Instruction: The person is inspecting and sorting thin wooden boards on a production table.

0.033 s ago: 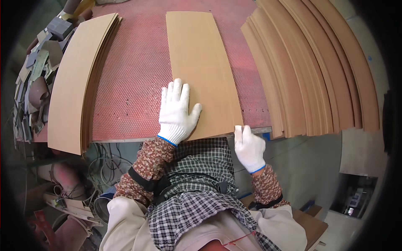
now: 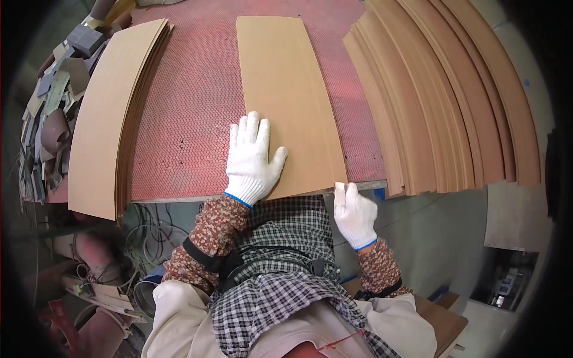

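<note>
A long, thin wood-coloured panel (image 2: 292, 89) lies lengthwise on the red mesh-textured table top (image 2: 185, 119), its near end at the front edge. My left hand (image 2: 252, 158), in a white knitted glove, rests flat on the panel's near left side, fingers extended and thumb out. At the near right corner, my right hand (image 2: 356, 212), also gloved, is closed with a small pale tan strip (image 2: 339, 190) between thumb and fingers. The strip looks like folded sandpaper, though its kind is unclear. Whether it touches the panel's corner I cannot tell.
A stack of similar panels (image 2: 110, 113) stands at the left, overhanging the front edge. More panels (image 2: 430, 101) lie in overlapping piles at the right. Mixed offcuts and blocks (image 2: 59, 89) are heaped at the far left. Cables (image 2: 155, 230) hang below the table.
My right hand has shifted very slightly toward me with the strip. The left hand and the panel stay in place.
</note>
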### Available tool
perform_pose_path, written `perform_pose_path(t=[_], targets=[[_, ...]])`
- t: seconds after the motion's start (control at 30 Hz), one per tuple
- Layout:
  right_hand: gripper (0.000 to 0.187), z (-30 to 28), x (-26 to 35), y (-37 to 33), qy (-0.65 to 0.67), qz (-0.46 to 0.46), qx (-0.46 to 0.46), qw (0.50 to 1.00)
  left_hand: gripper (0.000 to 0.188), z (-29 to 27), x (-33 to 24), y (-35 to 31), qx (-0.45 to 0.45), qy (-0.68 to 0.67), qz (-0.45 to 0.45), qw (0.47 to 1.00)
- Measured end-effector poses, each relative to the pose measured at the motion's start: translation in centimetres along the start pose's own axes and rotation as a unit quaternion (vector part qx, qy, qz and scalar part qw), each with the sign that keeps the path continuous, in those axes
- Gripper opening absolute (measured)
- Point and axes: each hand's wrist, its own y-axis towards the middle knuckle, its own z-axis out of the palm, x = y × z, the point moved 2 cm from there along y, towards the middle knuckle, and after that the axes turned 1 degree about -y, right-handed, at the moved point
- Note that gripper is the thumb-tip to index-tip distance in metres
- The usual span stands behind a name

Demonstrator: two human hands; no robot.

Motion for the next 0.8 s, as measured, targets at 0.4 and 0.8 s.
perform_pose_path(t=[0.4, 0.8], targets=[[0.028, 0.1, 2.0, -1.4, 0.065, -0.011, -0.059, 0.996, 0.070, 0.5, -0.7, 0.0, -0.009, 0.000, 0.021, 1.000], [0.029, -0.2, 2.3, 4.6, 0.039, -0.028, 0.010, 0.999, 0.075, 0.0, -0.9, 0.0, 0.007, 0.005, 0.001, 1.000]])
